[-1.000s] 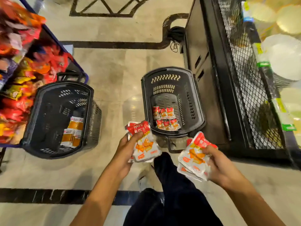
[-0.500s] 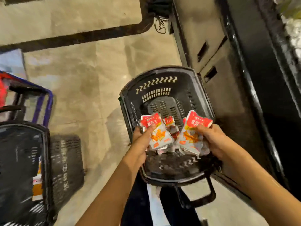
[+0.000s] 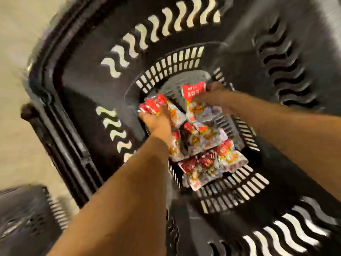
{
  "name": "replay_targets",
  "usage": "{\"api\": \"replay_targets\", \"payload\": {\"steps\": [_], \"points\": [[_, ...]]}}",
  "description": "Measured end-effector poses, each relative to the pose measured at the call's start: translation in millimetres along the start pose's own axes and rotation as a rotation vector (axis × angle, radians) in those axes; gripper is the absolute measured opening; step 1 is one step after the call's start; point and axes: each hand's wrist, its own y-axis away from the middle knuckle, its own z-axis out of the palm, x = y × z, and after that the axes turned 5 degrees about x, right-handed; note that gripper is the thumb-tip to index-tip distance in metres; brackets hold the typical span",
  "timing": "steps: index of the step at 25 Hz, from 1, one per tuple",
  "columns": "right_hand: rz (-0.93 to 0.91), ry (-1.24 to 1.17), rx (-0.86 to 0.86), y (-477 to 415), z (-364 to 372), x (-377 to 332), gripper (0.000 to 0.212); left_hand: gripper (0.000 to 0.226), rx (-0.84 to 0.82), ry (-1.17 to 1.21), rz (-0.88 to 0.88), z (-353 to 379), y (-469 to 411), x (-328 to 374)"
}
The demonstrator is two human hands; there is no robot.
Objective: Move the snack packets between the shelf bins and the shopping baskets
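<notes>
Two grips inside basket (image 3: 55, 100): left grip (image 3: 156, 121) clamped on red packets (image 3: 158, 105), right grip (image 3: 215, 97) clamped on red-topped packet (image 3: 193, 90); loose packets (image 3: 208, 159) piled beneath.

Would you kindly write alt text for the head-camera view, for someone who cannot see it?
A left hand and a right hand reach into a black shopping basket, each holding red-and-white snack packets above a pile of packets on its floor. Motion blur throughout.

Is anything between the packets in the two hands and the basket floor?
No foreign thing. The left hand and right hand hold their packets low inside the basket; below lies only a pile of like packets, with bare floor showing at the far end.
</notes>
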Motion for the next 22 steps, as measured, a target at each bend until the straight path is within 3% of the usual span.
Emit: {"api": "replay_targets", "payload": {"steps": [2, 5, 7, 10, 12, 14, 16, 19, 22], "points": [[-0.027, 0.093, -0.031, -27, 16, 5, 0.048, 0.064, 0.013, -0.1, 0.027, 7, -22, -8], [-0.043, 0.255, -0.025, -57, 34, -1, 0.036, 0.058, -0.001, -0.07, 0.06, 17, -46, -21], [-0.034, 0.23, -0.065, -69, 47, -1, 0.016, 0.054, -0.034, -0.161, 0.094, 21, -53, -29], [-0.035, 0.175, -0.051, -72, 57, 6, 0.015, 0.075, 0.0, -0.219, 0.141, 24, -53, -41], [-0.086, 0.116, 0.02, -67, 63, 12, 0.027, 0.075, 0.037, -0.342, 0.165, 24, -41, -40], [-0.136, 0.247, 0.154, -58, 66, 17, 0.044, 0.067, 0.112, -0.455, 0.158, 26, -38, -40], [-0.185, 0.326, 0.233, -55, 69, 27, 0.048, 0.057, 0.186, -0.467, 0.145, 23, -36, -34], [-0.203, 0.302, 0.238, -48, 68, 40, 0.043, 0.042, 0.209, -0.464, 0.136, 21, -36, -30], [-0.227, 0.402, 0.184, -41, 71, 50, 0.047, 0.056, 0.166, -0.528, 0.146, 19, -33, -34]]}}
